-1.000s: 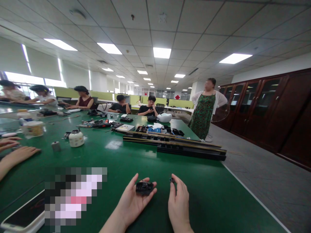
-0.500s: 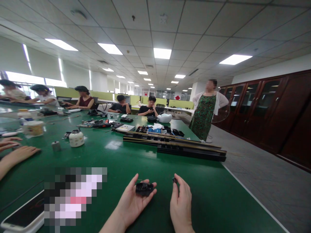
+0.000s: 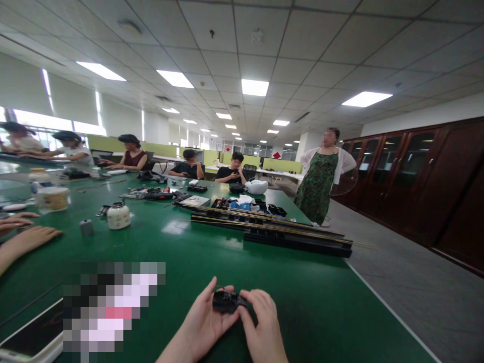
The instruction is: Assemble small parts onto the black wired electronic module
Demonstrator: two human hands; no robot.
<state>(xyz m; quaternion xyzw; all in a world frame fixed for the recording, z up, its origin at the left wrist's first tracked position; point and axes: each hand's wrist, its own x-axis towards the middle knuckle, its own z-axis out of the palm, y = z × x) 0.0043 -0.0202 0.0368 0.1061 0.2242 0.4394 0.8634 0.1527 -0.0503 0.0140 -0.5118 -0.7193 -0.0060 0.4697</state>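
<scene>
A small black plastic part (image 3: pixel 224 302), with fine detail on its upper face, rests across the fingers of my left hand (image 3: pixel 202 320). The thumb of that hand is raised at its left side, and the fingers curl beneath and behind it. At the part's right end, thumb and forefinger of my right hand (image 3: pixel 262 322) are pinched together around a small dark piece (image 3: pixel 242 301). That piece meets the black part or lies right against it; which of the two, I cannot tell. Both hands are held over the green table (image 3: pixel 321 302).
Long black rails (image 3: pixel 298 242) with thin brass-coloured rods lie beyond my hands. To the left are a phone (image 3: pixel 34 327), a white jar (image 3: pixel 118 216), a grey metal cylinder (image 3: pixel 86 228) and another person's hands (image 3: pixel 34 234). Tools (image 3: pixel 151 193) and other people are farther back.
My right hand has moved left with the small dark piece, from apart to the right end of the black part. My left hand has stayed nearly in place.
</scene>
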